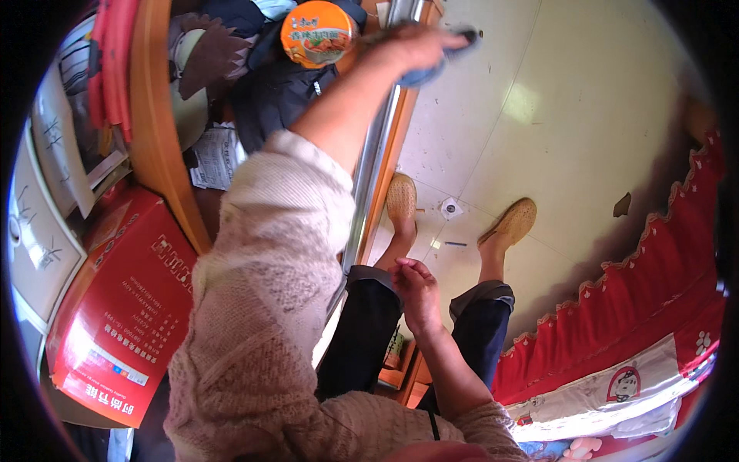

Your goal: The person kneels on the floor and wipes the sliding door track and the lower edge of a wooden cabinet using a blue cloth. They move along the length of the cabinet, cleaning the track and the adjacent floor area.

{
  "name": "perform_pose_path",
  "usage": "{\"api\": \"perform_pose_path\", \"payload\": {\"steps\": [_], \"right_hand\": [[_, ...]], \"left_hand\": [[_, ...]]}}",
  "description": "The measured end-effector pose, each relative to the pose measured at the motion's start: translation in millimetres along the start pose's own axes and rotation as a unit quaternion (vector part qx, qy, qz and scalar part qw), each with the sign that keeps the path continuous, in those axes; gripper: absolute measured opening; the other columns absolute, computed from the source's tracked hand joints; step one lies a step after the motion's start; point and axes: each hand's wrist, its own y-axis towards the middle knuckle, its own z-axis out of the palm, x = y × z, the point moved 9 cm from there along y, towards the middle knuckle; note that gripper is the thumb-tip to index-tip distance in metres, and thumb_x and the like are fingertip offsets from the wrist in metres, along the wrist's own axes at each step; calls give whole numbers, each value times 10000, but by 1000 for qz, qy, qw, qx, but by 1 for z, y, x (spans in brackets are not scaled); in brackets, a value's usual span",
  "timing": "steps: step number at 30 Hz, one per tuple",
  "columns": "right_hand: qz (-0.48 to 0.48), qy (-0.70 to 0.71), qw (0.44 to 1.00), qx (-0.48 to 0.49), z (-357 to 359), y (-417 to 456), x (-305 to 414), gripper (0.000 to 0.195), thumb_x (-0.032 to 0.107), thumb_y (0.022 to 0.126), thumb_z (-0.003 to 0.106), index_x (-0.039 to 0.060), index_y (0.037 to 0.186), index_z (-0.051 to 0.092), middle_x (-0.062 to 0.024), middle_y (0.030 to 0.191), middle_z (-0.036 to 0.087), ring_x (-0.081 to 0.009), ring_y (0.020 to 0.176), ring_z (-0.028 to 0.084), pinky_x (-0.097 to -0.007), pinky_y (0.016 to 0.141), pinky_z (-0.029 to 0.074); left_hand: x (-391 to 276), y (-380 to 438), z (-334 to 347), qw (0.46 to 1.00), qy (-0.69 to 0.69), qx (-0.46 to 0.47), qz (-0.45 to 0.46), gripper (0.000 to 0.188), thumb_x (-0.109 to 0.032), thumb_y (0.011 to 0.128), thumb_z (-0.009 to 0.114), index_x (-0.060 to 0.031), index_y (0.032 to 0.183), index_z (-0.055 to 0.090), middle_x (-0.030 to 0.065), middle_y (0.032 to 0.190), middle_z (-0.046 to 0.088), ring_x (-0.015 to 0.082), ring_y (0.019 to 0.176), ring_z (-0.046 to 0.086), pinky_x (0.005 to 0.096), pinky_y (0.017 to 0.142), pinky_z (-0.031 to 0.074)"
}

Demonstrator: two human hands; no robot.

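Observation:
My left hand (413, 49) stretches out over the metal-edged front of a wooden cabinet, blurred by motion. It grips a blue and dark item (421, 76), possibly a shoe; blur hides its exact kind. My right hand (418, 291) hangs above my lap between my knees, its fingers curled together with nothing visible in them. Close to the left forearm, an orange instant noodle bowl (319, 34) sits among things on the cabinet, beside a black bag (283, 98). The silver metal rail (378, 150) passes beneath that forearm.
A red printed carton (130, 306) stands at left beside a wooden panel (151, 115). A plush toy (193, 58) lies behind the panel. At right hangs a ruffled red bedspread (623, 289). The tiled floor (560, 167) has a drain (451, 208) and scattered debris.

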Motion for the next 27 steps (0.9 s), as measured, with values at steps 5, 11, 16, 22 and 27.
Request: {"api": "perform_pose_path", "payload": {"steps": [5,11,16,22,27], "right_hand": [[-70,-20,997,16,12,1,27,183,127,992,514,39,1112,620,-52,943,657,-124,828,598,-246,753,483],[-5,16,1000,1,10,9,13,184,119,992,506,49,1112,627,-54,948,665,-127,823,607,-249,769,492],[-39,2,999,13,11,15,23,185,123,991,508,52,1114,627,-53,959,671,-122,825,610,-250,764,491],[-19,2,1000,-2,-1,12,29,193,111,983,508,48,1129,616,-56,959,671,-121,847,602,-251,780,485],[-13,36,999,4,0,18,28,191,114,982,513,46,1132,610,-58,962,671,-129,843,611,-261,790,491]], "left_hand": [[-18,-103,-11,978,-39,-187,-83,449,-145,877,603,-159,1324,560,136,1140,630,337,1041,612,442,868,504],[43,-197,-18,936,40,-275,-215,403,-195,865,637,-151,1263,592,121,1028,588,333,982,578,454,849,473],[29,-144,-32,944,98,-245,-198,533,-276,882,661,-88,1352,494,162,1128,604,349,1045,596,482,917,448],[88,-51,-32,949,-100,-128,-269,592,-397,1009,403,-125,1523,294,235,1468,430,378,1330,448,440,1122,321],[133,-62,-6,943,-31,-213,-255,547,-260,944,522,-223,1477,405,194,1454,465,367,1356,411,416,1128,311]]}}
